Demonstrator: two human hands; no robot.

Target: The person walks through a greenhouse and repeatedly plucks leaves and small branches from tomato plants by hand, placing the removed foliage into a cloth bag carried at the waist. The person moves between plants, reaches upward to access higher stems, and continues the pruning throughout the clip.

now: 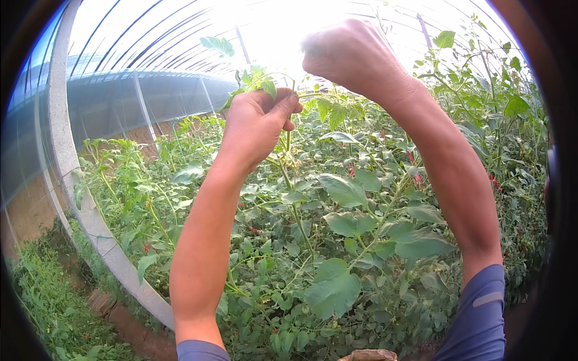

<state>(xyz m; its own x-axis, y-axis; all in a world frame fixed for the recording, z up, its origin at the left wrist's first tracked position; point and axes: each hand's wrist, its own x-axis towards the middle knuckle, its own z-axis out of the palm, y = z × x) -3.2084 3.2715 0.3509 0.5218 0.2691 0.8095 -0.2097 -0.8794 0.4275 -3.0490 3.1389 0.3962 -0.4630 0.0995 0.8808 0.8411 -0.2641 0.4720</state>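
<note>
My left hand (266, 122) pinches the upper stem of a tomato plant (295, 207) between thumb and fingers. Leaves of the shoot stick out above and behind that hand. Just below it, a cluster of pale yellow blossoms (290, 160) hangs on the same stem. My right hand (345, 56) is raised higher, to the right of the left one, against the bright roof. It is blurred with its fingers curled, and whether it holds anything cannot be made out. Broad green leaves (334, 286) spread below, between my forearms.
Dense tomato plants fill the middle and right, with red clips or ties (419, 179) among them. A concrete post (67, 131) curves down the left side. Behind it stand the greenhouse wall (108, 99) and a low leafy row (67, 311). A brown paper-like edge (370, 355) shows at the bottom.
</note>
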